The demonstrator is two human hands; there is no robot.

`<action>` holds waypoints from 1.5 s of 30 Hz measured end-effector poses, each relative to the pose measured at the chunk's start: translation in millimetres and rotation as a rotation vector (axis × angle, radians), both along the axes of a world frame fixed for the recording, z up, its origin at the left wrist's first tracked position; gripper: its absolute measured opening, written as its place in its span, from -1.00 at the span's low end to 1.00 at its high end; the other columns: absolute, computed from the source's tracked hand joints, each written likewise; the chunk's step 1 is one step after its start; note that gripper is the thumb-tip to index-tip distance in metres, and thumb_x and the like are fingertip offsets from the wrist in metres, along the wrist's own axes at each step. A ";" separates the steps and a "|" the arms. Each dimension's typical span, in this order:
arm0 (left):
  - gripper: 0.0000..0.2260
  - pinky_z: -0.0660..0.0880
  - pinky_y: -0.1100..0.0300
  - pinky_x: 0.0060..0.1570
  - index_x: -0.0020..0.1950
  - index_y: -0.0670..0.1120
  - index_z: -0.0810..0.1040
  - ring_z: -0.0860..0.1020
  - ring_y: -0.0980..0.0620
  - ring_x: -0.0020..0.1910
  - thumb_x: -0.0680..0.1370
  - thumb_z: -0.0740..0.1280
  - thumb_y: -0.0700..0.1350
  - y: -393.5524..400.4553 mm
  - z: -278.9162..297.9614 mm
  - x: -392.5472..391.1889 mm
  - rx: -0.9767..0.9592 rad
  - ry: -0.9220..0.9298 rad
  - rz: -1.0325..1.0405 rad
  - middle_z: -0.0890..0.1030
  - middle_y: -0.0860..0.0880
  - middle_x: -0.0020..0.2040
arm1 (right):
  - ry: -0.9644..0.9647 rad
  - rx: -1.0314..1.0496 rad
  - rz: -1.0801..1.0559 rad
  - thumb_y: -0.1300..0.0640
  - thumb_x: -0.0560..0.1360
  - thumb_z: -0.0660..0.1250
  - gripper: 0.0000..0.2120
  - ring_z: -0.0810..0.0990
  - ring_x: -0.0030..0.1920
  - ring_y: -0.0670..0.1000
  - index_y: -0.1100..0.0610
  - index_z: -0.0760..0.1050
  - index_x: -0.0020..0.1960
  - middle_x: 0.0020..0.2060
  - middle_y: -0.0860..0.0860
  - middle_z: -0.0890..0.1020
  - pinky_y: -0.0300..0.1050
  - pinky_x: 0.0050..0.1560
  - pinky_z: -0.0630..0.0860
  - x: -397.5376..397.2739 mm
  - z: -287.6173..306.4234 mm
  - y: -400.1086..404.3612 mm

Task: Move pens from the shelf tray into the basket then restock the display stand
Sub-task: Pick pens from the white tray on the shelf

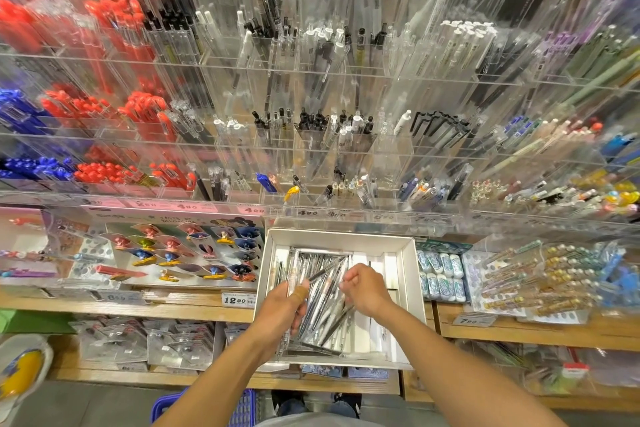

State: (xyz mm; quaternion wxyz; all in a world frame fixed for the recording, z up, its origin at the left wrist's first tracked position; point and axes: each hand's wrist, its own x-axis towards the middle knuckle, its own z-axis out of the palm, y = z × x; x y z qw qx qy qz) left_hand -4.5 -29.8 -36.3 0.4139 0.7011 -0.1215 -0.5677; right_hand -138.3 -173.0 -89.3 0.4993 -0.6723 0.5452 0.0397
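Observation:
A white shelf tray (408,274) sits on the wooden shelf in the middle and holds several wrapped grey and white pens (320,319). My left hand (282,308) grips a bundle of these pens inside the tray; a bandage wraps its thumb. My right hand (365,291) is curled just beside it and pinches pens at the top of the bundle. A blue basket (242,407) shows at the bottom edge beneath my left arm. The clear acrylic display stand (322,135) rises behind the tray with many pen compartments.
Red and blue pens fill the stand's left compartments (104,107). Carded character clips (180,253) lie left of the tray, erasers (441,276) and more pens (540,277) to its right. Packaged goods (145,340) fill the lower shelf. Price tags line the shelf edges.

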 end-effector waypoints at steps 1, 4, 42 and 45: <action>-0.53 0.51 0.04 -0.02 0.16 -0.20 0.47 0.51 0.06 -0.39 0.51 0.32 0.18 -0.1 -1.0 -0.8 0.013 -0.022 -0.010 0.58 -0.02 -0.32 | -0.057 0.031 -0.007 0.24 0.55 0.36 -0.89 0.61 -0.26 -0.06 0.07 0.47 -0.09 -0.15 0.02 0.59 -0.22 -0.25 0.58 -1.4 7.7 -0.9; -0.56 0.54 0.08 -0.04 0.33 -0.11 0.43 0.62 -0.15 0.04 0.53 0.40 0.05 -1.9 -1.8 -2.0 0.049 -0.056 -0.031 0.58 -0.27 0.19 | -0.239 0.057 0.006 0.22 0.51 0.40 -0.90 0.59 -0.35 -0.08 0.08 0.50 -0.06 -0.20 0.03 0.59 -0.26 -0.32 0.53 -2.0 35.3 -8.4; -0.53 0.51 0.16 -0.21 0.06 0.01 0.47 0.53 0.06 -0.39 0.25 0.59 0.02 -16.1 -7.1 6.5 0.020 0.061 -0.049 0.58 0.07 -0.49 | -0.579 0.410 -0.101 0.24 0.56 0.34 -0.92 0.65 -0.28 0.00 0.22 0.50 0.03 -0.23 0.09 0.67 -0.19 -0.24 0.58 18.9 50.7 -17.6; -0.19 0.40 -0.05 0.26 0.43 -0.12 0.27 0.61 -0.21 -0.18 0.30 0.55 0.09 -10.8 -8.9 8.9 0.033 0.090 0.022 0.54 0.02 -0.55 | -0.329 0.195 -0.138 0.17 0.58 0.32 -0.90 0.65 -0.20 -0.02 0.15 0.51 0.08 0.06 0.11 0.63 -0.21 -0.18 0.58 6.1 36.4 -35.2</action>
